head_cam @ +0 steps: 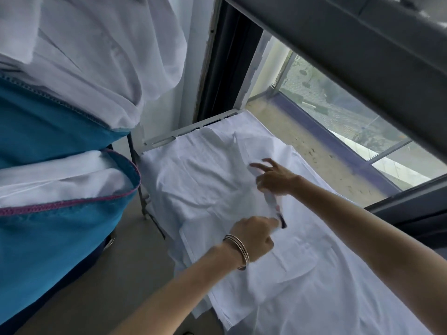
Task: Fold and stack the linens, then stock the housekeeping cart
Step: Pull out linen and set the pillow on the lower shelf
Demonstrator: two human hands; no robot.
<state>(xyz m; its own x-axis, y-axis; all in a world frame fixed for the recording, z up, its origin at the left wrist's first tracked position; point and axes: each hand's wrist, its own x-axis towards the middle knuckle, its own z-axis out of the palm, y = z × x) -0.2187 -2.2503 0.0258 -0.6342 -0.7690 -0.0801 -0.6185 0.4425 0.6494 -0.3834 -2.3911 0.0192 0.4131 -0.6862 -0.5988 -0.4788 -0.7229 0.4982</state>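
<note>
A white linen (205,180) lies crumpled on a sheet-covered table (338,286). One edge is lifted into a raised fold running from the far end toward me. My left hand (254,234), with bangles on the wrist, is closed on the near end of that fold, beside a small dark tag (281,217). Further along the same fold, my right hand (274,181) pinches the cloth with its lower fingers while two fingers point outward. At the left, the blue fabric bag of the housekeeping cart (60,238) holds white linens (60,175).
More white cloth (101,52) is heaped over the top of the cart bag. A white metal frame (169,140) borders the table's far end. A window with a dark frame (362,56) and a sill runs along the right. Bare floor (108,286) lies between cart and table.
</note>
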